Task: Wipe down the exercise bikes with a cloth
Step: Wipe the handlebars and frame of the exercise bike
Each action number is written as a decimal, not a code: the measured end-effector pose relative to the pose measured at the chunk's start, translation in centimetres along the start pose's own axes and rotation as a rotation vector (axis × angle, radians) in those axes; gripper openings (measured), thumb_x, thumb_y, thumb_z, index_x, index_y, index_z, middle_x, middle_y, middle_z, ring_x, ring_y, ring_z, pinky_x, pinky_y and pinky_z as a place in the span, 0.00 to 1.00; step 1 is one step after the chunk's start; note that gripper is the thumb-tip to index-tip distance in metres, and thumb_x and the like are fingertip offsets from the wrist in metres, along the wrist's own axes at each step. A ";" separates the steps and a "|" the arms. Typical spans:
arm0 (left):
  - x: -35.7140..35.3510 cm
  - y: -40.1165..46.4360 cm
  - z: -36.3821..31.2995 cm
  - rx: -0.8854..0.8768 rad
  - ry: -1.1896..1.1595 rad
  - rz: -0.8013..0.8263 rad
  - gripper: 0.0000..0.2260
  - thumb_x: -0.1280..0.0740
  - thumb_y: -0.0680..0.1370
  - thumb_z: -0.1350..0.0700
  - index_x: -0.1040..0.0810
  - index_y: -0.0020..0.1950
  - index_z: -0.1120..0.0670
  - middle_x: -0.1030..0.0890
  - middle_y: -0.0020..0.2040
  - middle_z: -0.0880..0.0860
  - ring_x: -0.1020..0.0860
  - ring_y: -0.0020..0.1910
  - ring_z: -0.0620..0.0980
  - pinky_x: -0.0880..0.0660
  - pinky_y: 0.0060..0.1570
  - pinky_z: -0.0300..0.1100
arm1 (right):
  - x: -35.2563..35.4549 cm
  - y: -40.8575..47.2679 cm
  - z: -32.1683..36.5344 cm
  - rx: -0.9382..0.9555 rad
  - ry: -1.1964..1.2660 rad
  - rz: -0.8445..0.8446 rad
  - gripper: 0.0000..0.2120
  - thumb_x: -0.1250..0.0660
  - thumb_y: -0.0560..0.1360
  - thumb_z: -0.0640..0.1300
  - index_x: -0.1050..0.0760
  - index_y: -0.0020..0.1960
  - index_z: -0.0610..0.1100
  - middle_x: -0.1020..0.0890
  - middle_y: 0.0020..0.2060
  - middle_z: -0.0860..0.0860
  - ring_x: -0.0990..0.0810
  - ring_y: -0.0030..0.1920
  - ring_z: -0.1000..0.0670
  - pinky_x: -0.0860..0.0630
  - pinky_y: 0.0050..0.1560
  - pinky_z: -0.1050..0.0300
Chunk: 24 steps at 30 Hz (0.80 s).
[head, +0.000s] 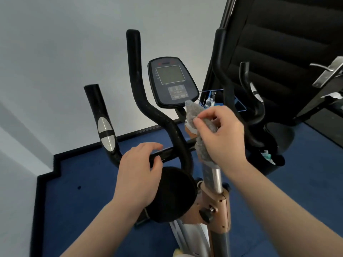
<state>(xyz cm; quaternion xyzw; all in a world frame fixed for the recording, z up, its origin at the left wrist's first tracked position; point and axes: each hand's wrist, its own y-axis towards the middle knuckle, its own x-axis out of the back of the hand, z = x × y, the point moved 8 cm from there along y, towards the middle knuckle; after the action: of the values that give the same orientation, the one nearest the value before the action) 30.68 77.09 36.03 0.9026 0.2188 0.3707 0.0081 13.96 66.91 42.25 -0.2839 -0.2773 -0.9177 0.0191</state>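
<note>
Soft, even, cool light fills the view, with no hard shadows. The white wall (55,62) at 10 o'clock is the brightest area, greying toward the corner at 9 o'clock. The console screen (170,74) shows dull, flat glare. Wide-angle distortion bends straight lines near the edges, most at 3 o'clock and 7 o'clock. Detail is slightly soft overall; black padding (287,43) at 1 o'clock loses texture.

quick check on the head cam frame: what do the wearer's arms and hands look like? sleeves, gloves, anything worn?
Both forearms are bare right to the bottom edge of the frame, with no sleeves visible. The left hand and right hand wear no gloves. No watch, bracelet or ring shows on either wrist or on the visible fingers. Nails are short and plain. No markings, tape or cables anywhere on the arms.
</note>
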 end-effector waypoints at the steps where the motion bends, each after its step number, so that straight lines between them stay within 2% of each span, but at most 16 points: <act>1: 0.1 -0.1 0.0 -0.002 -0.002 -0.017 0.12 0.38 0.77 0.56 0.24 0.57 0.43 0.23 0.54 0.38 0.26 0.47 0.44 0.27 0.56 0.46 | -1.5 -0.7 -0.4 -0.022 -0.010 0.091 0.02 0.31 0.73 0.46 0.23 0.44 0.49 0.24 0.41 0.57 0.26 0.43 0.60 0.30 0.43 0.67; 3: 0.4 -0.2 0.1 -0.004 -0.006 -0.048 0.12 0.38 0.77 0.56 0.24 0.57 0.43 0.23 0.54 0.37 0.26 0.52 0.40 0.28 0.57 0.43 | -3.5 -3.1 -1.6 -0.081 0.085 0.228 0.04 0.34 0.76 0.47 0.21 0.48 0.49 0.23 0.44 0.57 0.26 0.47 0.62 0.31 0.46 0.71; 5: 0.6 -0.5 0.3 0.016 -0.028 -0.068 0.12 0.38 0.77 0.56 0.24 0.56 0.41 0.23 0.53 0.36 0.25 0.50 0.41 0.28 0.55 0.42 | -3.6 -4.9 -2.8 -0.097 0.211 0.244 0.09 0.37 0.78 0.44 0.20 0.55 0.48 0.22 0.49 0.56 0.26 0.53 0.63 0.33 0.52 0.75; 8: 0.6 -0.6 0.3 0.034 -0.039 -0.082 0.12 0.38 0.77 0.55 0.24 0.55 0.40 0.23 0.52 0.34 0.26 0.43 0.41 0.27 0.52 0.42 | -3.5 -5.7 -3.4 -0.043 0.179 0.208 0.12 0.37 0.76 0.48 0.21 0.58 0.49 0.24 0.50 0.55 0.27 0.55 0.56 0.32 0.56 0.68; 11: 0.6 -0.5 0.3 0.041 -0.033 -0.091 0.12 0.38 0.77 0.56 0.24 0.55 0.40 0.23 0.52 0.35 0.26 0.43 0.41 0.27 0.53 0.42 | -4.1 -5.5 -3.1 -0.014 0.043 0.151 0.12 0.42 0.75 0.53 0.24 0.52 0.50 0.24 0.47 0.57 0.29 0.52 0.54 0.33 0.54 0.57; 13: 0.6 -0.6 0.2 0.039 -0.045 -0.093 0.12 0.38 0.77 0.56 0.23 0.55 0.41 0.23 0.51 0.35 0.28 0.38 0.41 0.27 0.50 0.41 | -4.1 -6.3 -3.4 0.007 0.097 0.190 0.12 0.47 0.76 0.53 0.28 0.54 0.51 0.26 0.47 0.59 0.30 0.53 0.54 0.32 0.54 0.57; 15: 0.7 -0.6 0.2 0.034 -0.050 -0.101 0.12 0.37 0.77 0.57 0.22 0.54 0.41 0.23 0.49 0.34 0.30 0.35 0.40 0.28 0.47 0.39 | -3.7 -7.7 -4.4 0.026 0.152 0.254 0.13 0.49 0.78 0.53 0.30 0.58 0.54 0.27 0.50 0.62 0.29 0.57 0.53 0.34 0.56 0.62; 18: 0.6 -0.4 0.2 0.034 -0.035 -0.105 0.12 0.37 0.77 0.57 0.22 0.54 0.41 0.25 0.49 0.30 0.27 0.40 0.38 0.32 0.48 0.32 | -3.1 -8.7 -4.6 0.067 0.144 0.295 0.13 0.45 0.78 0.52 0.31 0.61 0.58 0.28 0.54 0.63 0.30 0.60 0.54 0.36 0.58 0.68; 21: 0.6 -0.3 0.2 0.035 0.001 -0.097 0.12 0.37 0.77 0.57 0.22 0.53 0.41 0.27 0.48 0.29 0.30 0.53 0.31 0.36 0.49 0.25 | -3.5 -6.8 -2.6 0.166 0.140 0.273 0.12 0.37 0.75 0.50 0.26 0.58 0.54 0.26 0.52 0.60 0.29 0.57 0.54 0.34 0.57 0.63; 24: 0.6 -0.2 0.2 0.021 0.024 -0.086 0.12 0.37 0.76 0.58 0.22 0.53 0.42 0.27 0.48 0.30 0.31 0.55 0.30 0.37 0.50 0.23 | -4.1 -5.1 -1.6 0.177 0.183 0.250 0.13 0.29 0.71 0.48 0.24 0.55 0.50 0.24 0.51 0.56 0.27 0.56 0.52 0.31 0.57 0.61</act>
<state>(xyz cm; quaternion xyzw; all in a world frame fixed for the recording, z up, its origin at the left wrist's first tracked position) 31.11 77.54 36.21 0.8878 0.2614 0.3787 0.0121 15.60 69.88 36.47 -0.2285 -0.3168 -0.9021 0.1834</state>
